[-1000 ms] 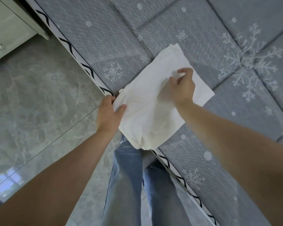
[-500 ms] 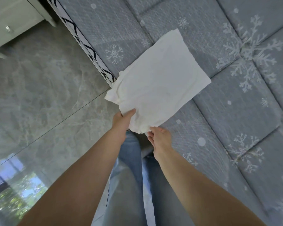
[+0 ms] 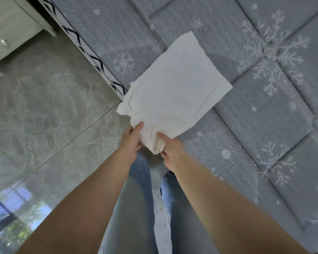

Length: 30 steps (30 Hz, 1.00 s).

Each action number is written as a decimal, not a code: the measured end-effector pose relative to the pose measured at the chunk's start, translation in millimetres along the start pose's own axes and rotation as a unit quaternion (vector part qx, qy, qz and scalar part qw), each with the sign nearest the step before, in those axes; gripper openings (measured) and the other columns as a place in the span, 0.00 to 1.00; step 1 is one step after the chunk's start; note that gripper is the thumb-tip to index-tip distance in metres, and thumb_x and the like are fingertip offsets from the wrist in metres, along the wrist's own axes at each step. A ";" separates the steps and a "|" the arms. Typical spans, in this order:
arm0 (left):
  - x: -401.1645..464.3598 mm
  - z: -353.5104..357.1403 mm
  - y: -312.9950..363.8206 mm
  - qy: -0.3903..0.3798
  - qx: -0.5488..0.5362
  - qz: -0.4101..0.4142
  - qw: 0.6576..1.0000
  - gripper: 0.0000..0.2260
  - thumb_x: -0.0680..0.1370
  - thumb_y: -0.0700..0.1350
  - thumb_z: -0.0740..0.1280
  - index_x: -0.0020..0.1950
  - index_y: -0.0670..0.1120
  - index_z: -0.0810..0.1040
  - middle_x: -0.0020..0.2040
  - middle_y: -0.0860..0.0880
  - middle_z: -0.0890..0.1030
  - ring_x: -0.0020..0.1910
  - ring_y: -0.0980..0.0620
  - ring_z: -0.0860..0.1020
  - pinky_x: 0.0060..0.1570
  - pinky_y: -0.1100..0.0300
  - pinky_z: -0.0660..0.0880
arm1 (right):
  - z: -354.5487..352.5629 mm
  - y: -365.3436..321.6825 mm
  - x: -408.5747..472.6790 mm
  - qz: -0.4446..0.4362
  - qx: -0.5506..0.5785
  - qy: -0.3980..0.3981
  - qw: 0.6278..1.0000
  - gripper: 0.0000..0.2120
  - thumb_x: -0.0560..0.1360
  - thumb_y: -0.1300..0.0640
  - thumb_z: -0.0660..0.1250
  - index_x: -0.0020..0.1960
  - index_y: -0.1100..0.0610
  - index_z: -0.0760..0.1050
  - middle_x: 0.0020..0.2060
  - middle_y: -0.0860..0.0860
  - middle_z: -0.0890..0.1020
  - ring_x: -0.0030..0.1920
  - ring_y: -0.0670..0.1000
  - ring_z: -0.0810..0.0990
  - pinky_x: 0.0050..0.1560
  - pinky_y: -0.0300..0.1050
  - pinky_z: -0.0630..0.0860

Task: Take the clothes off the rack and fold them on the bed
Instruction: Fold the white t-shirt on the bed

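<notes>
Head view: both hands grip the near end of a folded white garment point(image 3: 174, 99) lying at the bed's point(image 3: 264, 125) left edge. Left hand point(image 3: 131, 139) thumb on top; right hand point(image 3: 170, 148) fingers curled around the bunched corner.

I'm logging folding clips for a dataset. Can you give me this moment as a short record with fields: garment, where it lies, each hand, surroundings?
garment: white cloth, folded to a rough rectangle, bunched at its left corner
where it lies: on the grey snowflake bed, its near end hanging past the bed's edge
left hand: grips the near end, thumb on top
right hand: grips the same end beside the left hand
surroundings: marble floor; white cabinet at upper left
</notes>
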<state>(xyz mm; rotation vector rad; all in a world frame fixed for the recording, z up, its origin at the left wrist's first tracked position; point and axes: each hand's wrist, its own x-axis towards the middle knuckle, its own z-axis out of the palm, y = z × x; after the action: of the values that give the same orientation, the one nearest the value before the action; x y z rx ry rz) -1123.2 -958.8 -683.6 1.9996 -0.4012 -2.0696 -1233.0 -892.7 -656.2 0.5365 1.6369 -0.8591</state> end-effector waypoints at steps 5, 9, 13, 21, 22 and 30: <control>13.2 0.3 32.9 0.011 -0.034 0.031 0.999 0.36 0.62 0.60 0.79 0.68 0.53 0.73 0.62 0.52 0.81 0.58 0.50 0.82 0.59 0.49 0.78 | 2.3 0.6 -0.6 0.026 0.005 -0.048 0.998 0.15 0.77 0.59 0.71 0.63 0.55 0.77 0.57 0.53 0.84 0.57 0.54 0.82 0.52 0.49 0.82; 26.0 -1.0 65.0 0.039 0.031 0.064 0.997 0.35 0.64 0.59 0.79 0.68 0.55 0.70 0.59 0.52 0.80 0.53 0.52 0.81 0.53 0.55 0.79 | 15.2 8.5 -1.1 0.047 0.037 -0.064 0.996 0.14 0.79 0.59 0.68 0.64 0.56 0.76 0.60 0.54 0.83 0.55 0.55 0.82 0.48 0.46 0.80; 42.7 -18.7 83.5 0.072 0.145 0.114 0.980 0.15 0.74 0.48 0.74 0.59 0.49 0.77 0.57 0.47 0.81 0.49 0.50 0.81 0.45 0.59 0.79 | 33.9 25.1 -7.3 0.047 0.022 -0.044 0.998 0.12 0.81 0.60 0.65 0.65 0.57 0.74 0.52 0.54 0.83 0.51 0.53 0.84 0.50 0.46 0.81; 59.3 -61.6 106.3 0.078 0.310 0.137 0.937 0.06 0.79 0.47 0.64 0.49 0.47 0.79 0.50 0.44 0.83 0.49 0.43 0.81 0.49 0.49 0.79 | 42.9 27.5 -3.9 0.132 -0.108 0.001 0.985 0.07 0.79 0.58 0.69 0.55 0.57 0.75 0.42 0.51 0.80 0.41 0.50 0.80 0.44 0.44 0.78; 59.1 -64.2 106.5 0.101 0.333 0.136 0.927 0.07 0.79 0.46 0.63 0.51 0.47 0.80 0.53 0.43 0.83 0.51 0.41 0.81 0.49 0.49 0.79 | 44.3 27.9 -3.3 0.124 -0.117 0.023 0.985 0.11 0.77 0.57 0.72 0.56 0.57 0.74 0.43 0.50 0.77 0.42 0.50 0.79 0.46 0.44 0.79; 42.4 -27.4 107.8 0.061 0.428 0.382 0.817 0.26 0.76 0.47 0.70 0.73 0.47 0.69 0.69 0.47 0.69 0.63 0.49 0.74 0.65 0.53 0.70 | 51.3 30.7 3.7 0.029 0.149 0.144 0.978 0.23 0.68 0.48 0.80 0.58 0.53 0.76 0.51 0.45 0.82 0.51 0.47 0.81 0.63 0.46 0.76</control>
<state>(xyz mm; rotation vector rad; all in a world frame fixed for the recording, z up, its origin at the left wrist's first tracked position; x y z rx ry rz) -1099.6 -1075.5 -685.7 1.7894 -1.9968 -1.2914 -1178.9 -913.4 -671.5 0.9495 1.7512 -1.0269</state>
